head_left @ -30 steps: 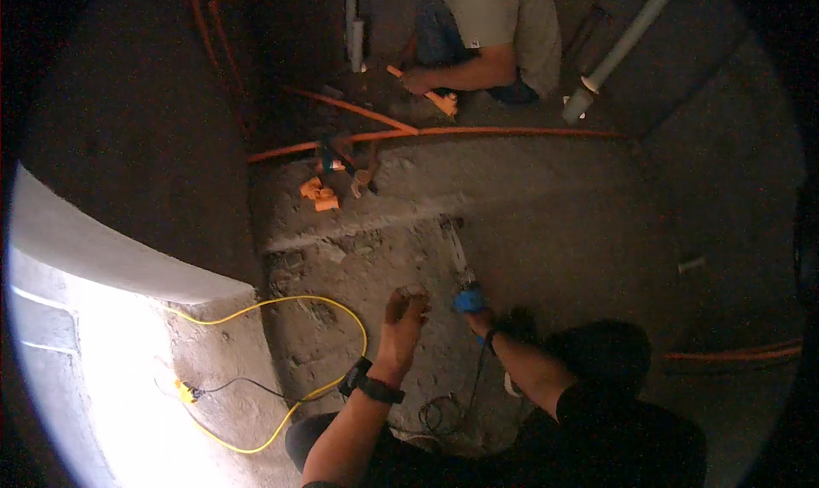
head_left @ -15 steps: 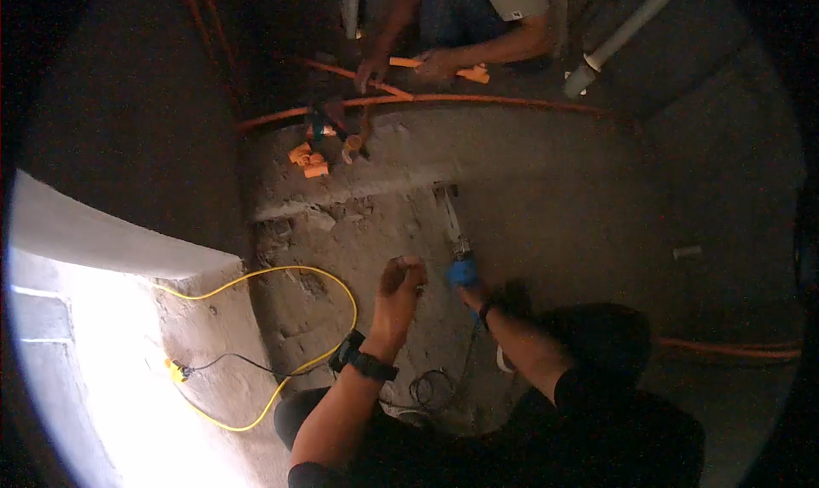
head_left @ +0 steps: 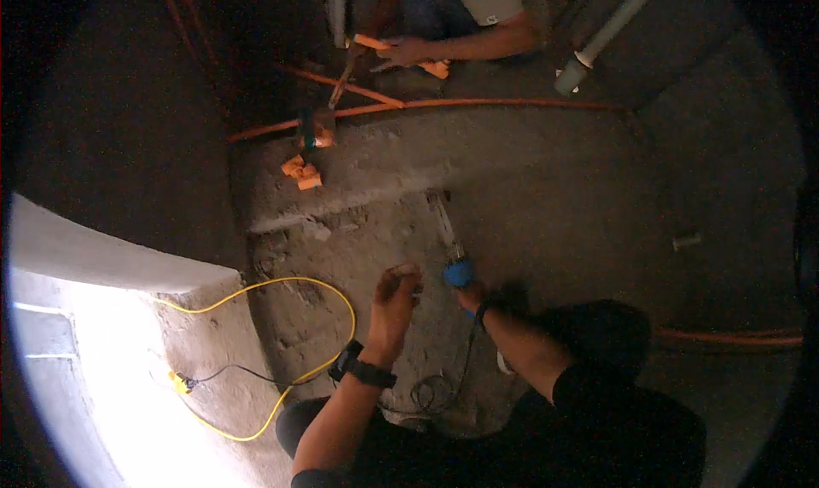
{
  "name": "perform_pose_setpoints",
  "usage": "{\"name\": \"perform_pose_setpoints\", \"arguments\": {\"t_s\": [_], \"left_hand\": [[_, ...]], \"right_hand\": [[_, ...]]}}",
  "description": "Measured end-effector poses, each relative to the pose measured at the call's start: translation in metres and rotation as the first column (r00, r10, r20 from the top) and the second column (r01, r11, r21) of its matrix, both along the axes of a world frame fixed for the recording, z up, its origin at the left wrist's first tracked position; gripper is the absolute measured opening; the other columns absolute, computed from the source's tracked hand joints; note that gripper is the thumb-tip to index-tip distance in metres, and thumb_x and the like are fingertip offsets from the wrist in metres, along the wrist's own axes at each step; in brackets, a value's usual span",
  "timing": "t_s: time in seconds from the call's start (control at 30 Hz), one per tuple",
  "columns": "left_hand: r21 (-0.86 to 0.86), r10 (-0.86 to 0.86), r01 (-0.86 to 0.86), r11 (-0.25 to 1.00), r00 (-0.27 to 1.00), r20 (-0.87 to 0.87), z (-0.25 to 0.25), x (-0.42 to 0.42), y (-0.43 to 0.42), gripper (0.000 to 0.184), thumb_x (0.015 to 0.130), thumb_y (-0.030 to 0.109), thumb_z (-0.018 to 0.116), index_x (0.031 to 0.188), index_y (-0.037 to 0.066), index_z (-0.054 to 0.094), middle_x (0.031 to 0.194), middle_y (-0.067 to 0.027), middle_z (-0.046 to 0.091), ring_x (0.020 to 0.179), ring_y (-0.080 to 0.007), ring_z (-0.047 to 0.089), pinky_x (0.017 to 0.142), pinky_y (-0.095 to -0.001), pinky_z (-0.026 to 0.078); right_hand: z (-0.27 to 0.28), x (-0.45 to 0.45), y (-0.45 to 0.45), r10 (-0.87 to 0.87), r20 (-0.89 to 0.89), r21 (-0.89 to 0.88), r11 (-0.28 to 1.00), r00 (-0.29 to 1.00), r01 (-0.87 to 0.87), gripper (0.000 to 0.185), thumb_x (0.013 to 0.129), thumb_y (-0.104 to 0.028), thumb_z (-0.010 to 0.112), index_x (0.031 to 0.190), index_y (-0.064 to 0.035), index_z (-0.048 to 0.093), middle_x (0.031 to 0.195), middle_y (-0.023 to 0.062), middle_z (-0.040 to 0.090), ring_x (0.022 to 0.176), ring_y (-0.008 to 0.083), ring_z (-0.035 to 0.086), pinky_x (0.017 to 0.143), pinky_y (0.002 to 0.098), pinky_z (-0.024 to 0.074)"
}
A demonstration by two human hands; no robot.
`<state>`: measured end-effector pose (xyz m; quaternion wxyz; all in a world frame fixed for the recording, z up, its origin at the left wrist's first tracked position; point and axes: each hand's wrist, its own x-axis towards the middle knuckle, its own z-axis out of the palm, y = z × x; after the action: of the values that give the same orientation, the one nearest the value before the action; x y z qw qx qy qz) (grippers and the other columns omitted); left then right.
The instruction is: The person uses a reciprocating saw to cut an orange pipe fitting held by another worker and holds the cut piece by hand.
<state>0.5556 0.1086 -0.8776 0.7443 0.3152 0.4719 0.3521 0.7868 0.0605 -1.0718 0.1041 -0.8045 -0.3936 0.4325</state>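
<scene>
My right hand (head_left: 472, 297) is wrapped round the blue handle of a corded pipe welding iron (head_left: 458, 272). Its long metal front points away from me, low over the rough floor. Left of it, my left hand (head_left: 397, 292) is raised with the fingers curled together; whether something small sits between them is too dark to make out. A black strap circles that wrist. The iron's black cord (head_left: 472, 351) runs down from the handle and loops on the floor.
Orange pipes (head_left: 478, 103) cross the far side. A co-worker's hand (head_left: 408, 53) is at an orange pipe piece (head_left: 371, 42). Orange fittings (head_left: 302, 174) lie nearer. A yellow cable (head_left: 351, 305) curves at left, and a grey pipe (head_left: 618, 27) slants at upper right.
The co-worker's reaching hand has drawn back from the orange pipe, and a long narrow thing now stands there. My left hand has shifted slightly; my right still grips the welding iron.
</scene>
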Motion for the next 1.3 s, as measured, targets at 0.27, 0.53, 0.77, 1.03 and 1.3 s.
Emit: {"name": "perform_pose_setpoints", "arguments": {"t_s": [0.27, 0.53, 0.77, 1.03, 1.3], "left_hand": [[0.033, -0.02, 0.021, 0.999, 0.999, -0.041, 0.007, 0.0, -0.007, 0.031, 0.089, 0.035, 0.057, 0.107, 0.01, 0.054, 0.101, -0.0027, 0.06, 0.094, -0.0166, 0.056, 0.083, -0.0331, 0.044], [0.052, 0.061, -0.064, 0.997, 0.997, 0.052, 0.0, 0.005, -0.013, 0.02, 0.089, 0.024, 0.056, 0.103, 0.009, 0.057, 0.094, 0.0007, 0.059, 0.085, -0.0114, 0.055, 0.073, -0.0273, 0.043], [0.05, -0.002, -0.001, 0.999, 0.998, 0.062, -0.006, 0.0, -0.016, 0.03, 0.089, 0.031, 0.059, 0.112, 0.012, 0.054, 0.106, -0.0025, 0.059, 0.097, -0.0171, 0.055, 0.085, -0.0326, 0.042], [0.048, -0.013, 0.01, 0.999, 0.999, 0.05, -0.012, -0.001, -0.013, 0.036, 0.087, 0.036, 0.06, 0.113, 0.011, 0.053, 0.106, -0.0031, 0.058, 0.098, -0.018, 0.054, 0.085, -0.0335, 0.043], [0.087, -0.035, 0.033, 0.996, 0.999, 0.02, 0.0, -0.005, -0.015, 0.039, 0.088, 0.039, 0.059, 0.114, 0.011, 0.052, 0.108, -0.0044, 0.057, 0.099, -0.0185, 0.054, 0.087, -0.0343, 0.043]], "right_hand": [[-0.049, 0.012, -0.006, -0.091, 0.022, 0.108, 0.99, 0.996, 0.088, 0.033, 0.082, -0.035, 0.058, 0.105, -0.0112, 0.057, 0.091, 0.0063, 0.059, 0.084, 0.0191, 0.057, 0.074, 0.0341, 0.0469], [-0.068, 0.018, -0.012, -0.115, 0.024, 0.137, 0.984, 0.993, 0.11, 0.038, 0.078, -0.036, 0.061, 0.106, -0.0104, 0.058, 0.092, 0.0079, 0.061, 0.085, 0.0217, 0.059, 0.075, 0.0358, 0.0472], [-0.079, 0.019, -0.017, -0.118, 0.027, 0.169, 0.979, 0.993, 0.112, 0.042, 0.075, -0.037, 0.064, 0.106, -0.0098, 0.059, 0.093, 0.0093, 0.062, 0.086, 0.024, 0.06, 0.076, 0.0373, 0.0475], [-0.09, 0.023, -0.019, -0.119, 0.036, 0.249, 0.963, 0.992, 0.106, 0.047, 0.071, -0.039, 0.067, 0.106, -0.0091, 0.06, 0.095, 0.011, 0.063, 0.087, 0.0266, 0.061, 0.076, 0.0391, 0.0478], [-0.111, 0.025, -0.023, -0.088, 0.087, 0.484, 0.874, 0.992, 0.035, 0.05, 0.068, -0.04, 0.07, 0.106, -0.0084, 0.061, 0.095, 0.0122, 0.065, 0.087, 0.0287, 0.062, 0.077, 0.0405, 0.0482]]}}
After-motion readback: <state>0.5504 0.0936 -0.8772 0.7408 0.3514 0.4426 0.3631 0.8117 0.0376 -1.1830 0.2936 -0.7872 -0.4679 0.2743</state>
